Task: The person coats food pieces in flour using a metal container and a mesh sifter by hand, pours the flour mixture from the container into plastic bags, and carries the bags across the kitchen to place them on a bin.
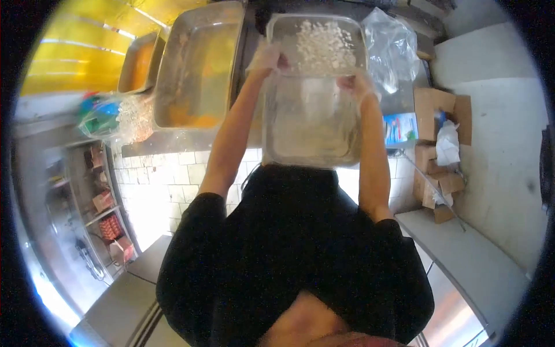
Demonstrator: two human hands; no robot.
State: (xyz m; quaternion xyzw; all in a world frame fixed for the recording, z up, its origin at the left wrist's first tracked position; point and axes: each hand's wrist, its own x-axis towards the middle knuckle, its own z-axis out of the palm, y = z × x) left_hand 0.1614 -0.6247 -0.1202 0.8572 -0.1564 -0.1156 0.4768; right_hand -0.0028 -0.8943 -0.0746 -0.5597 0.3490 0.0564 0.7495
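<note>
2 clear-looking trays line up in front of the person, in the middle of the counter (173,141). The far tray (283,36) lies toward the counter's back edge, with a scatter of small white pieces (326,46) over its middle and right side. The near tray (312,121) adjoins it; its near side reaches past the counter's front edge, close to the person's black top (300,231).

The left hand (269,60) is at the left edge of the far tray, its fingers curled in over the rim. The right hand (357,87) is at the right side where the 2 trays meet, fingers bent inward; it is blurred, and I cannot tell whether it grips a rim or only touches it. A thin, clear covering like a glove shows on both hands.

To the left of the trays, a large pan (191,87) with yellow-orange patches stands on the counter, reaching nearly to the front edge. Beside its left edge are a smaller pan (124,72) with orange contents and a clear bag (136,118) of pale bits. To the right of the far tray lies a crumpled clear plastic bag (396,49); nearer the counter's front right corner is a blue-and-white packet (400,128), with a cardboard box (425,115) just beyond.
</note>
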